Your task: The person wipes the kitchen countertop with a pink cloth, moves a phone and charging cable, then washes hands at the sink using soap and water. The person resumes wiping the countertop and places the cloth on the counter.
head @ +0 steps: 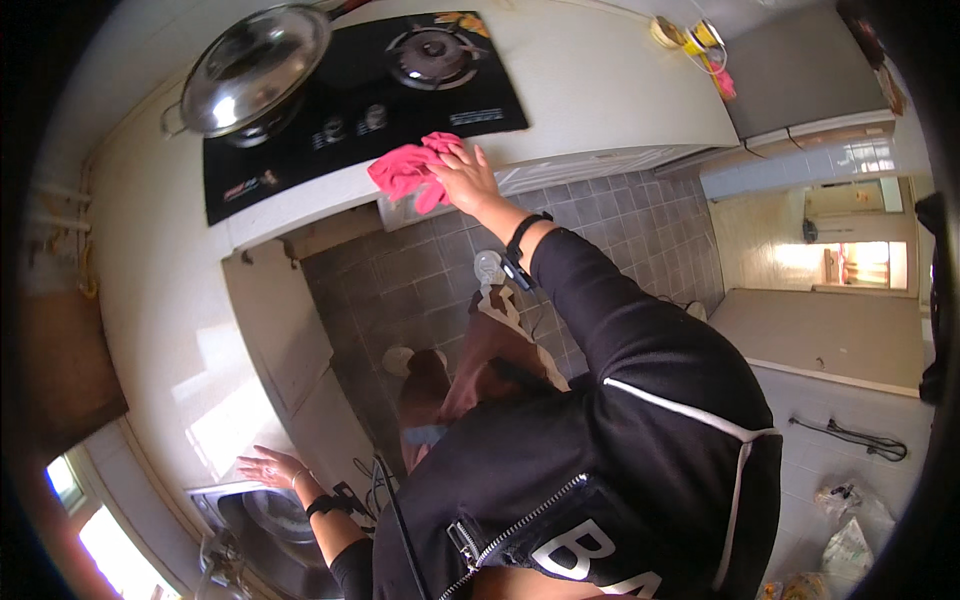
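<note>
My right hand [466,178] presses or grips a crumpled pink cloth [403,171] at the counter's front edge. The cloth lies just below the black glass gas stove [352,97], with one end hanging over the edge. Fingers on that hand look partly spread, and some are hidden. On the stove, a lidded metal wok [259,67] covers one burner, while the other burner [433,56] is bare. My left hand [274,469] holds nothing and has its fingers apart. It is over the white countertop [161,315] by the rim of the metal sink [251,551].
Yellow tape rolls [703,36] and a small pink item [724,81] are at the counter's far right end. Cabinet doors [281,322] run below the counter. Dark tiles [375,262] cover the floor. A black cord [855,435] and plastic bags [847,547] are at the right.
</note>
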Available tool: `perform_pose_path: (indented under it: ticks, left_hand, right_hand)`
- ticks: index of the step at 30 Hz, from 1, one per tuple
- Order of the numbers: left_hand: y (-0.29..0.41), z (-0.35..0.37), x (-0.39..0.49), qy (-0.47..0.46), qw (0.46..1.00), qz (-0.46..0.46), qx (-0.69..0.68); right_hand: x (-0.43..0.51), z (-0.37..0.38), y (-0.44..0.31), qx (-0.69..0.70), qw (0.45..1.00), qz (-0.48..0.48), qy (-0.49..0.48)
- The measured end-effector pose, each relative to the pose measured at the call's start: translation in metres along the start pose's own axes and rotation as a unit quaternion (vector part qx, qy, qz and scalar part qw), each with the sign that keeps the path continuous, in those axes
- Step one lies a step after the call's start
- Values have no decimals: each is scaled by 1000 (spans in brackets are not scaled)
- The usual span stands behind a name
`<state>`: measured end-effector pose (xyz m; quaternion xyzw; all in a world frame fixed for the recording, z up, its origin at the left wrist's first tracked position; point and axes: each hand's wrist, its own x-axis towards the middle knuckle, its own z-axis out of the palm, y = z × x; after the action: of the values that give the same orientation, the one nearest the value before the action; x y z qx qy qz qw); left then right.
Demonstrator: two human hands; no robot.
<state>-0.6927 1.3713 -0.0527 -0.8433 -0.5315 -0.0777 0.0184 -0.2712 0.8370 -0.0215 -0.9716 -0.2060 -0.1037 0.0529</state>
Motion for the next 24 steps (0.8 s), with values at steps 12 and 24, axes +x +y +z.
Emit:
perform_pose_path:
  ticks: [12, 24]
  left_hand:
    - [312, -51, -135, -158, 930, 292, -160]
    - [680, -103, -286, -189, 764, 614, -60]
  right_hand:
    - [-53, -44, 296, 34, 915, 399, -44]
    - [-60, -44, 429, 23, 950, 300, -79]
